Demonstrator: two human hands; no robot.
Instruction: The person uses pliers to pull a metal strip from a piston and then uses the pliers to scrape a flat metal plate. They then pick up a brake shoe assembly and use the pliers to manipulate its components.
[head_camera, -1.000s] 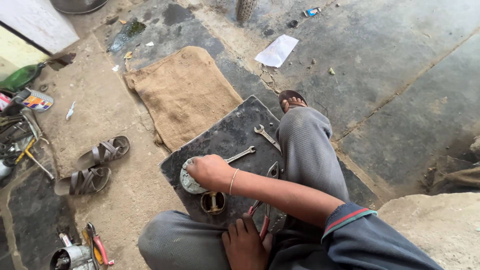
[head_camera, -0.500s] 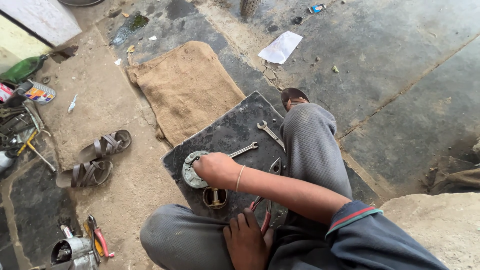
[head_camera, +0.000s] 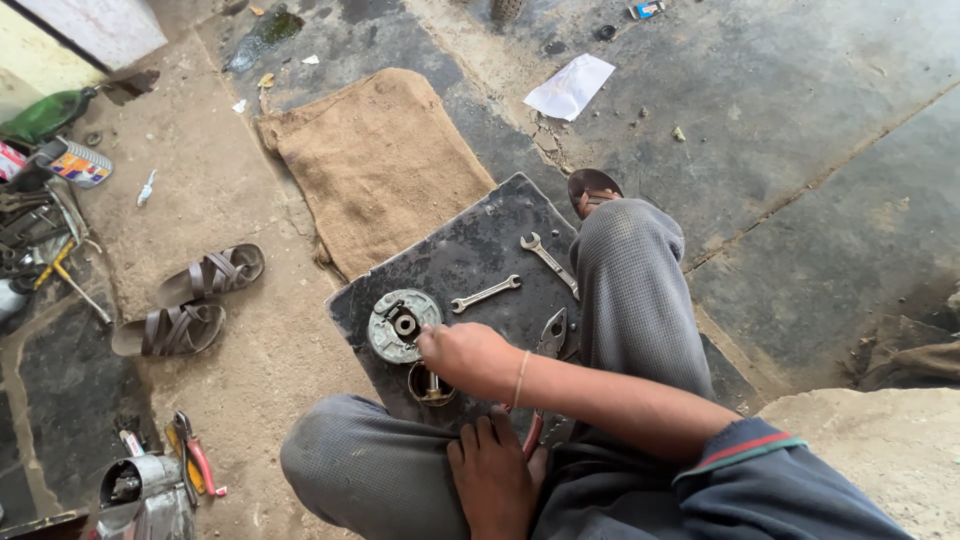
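I sit over a dark flat slab (head_camera: 470, 250) on the ground. A round metal plate (head_camera: 397, 324) with a hub in its middle lies on the slab. My right hand (head_camera: 465, 357) reaches across from the right, and its curled fingers grip the plate's right rim. Just below the plate sits a small ring-shaped part (head_camera: 430, 386). My left hand (head_camera: 492, 482) rests on my lap with the fingers apart and nothing in it. Two spanners (head_camera: 485, 294) (head_camera: 548, 260) and a pair of pliers (head_camera: 552, 333) lie on the slab beside my right leg.
A burlap sack (head_camera: 375, 160) lies beyond the slab. A pair of sandals (head_camera: 190, 300) is to the left. Red-handled tools (head_camera: 195, 462) and a metal casing (head_camera: 140, 490) are at the bottom left. More tools and a can (head_camera: 75, 163) sit at the far left. A white paper (head_camera: 570, 87) lies at the back.
My right hand has drawn back from on top of the round plate to its right rim, so the plate's face now shows. The camera has shifted a little.
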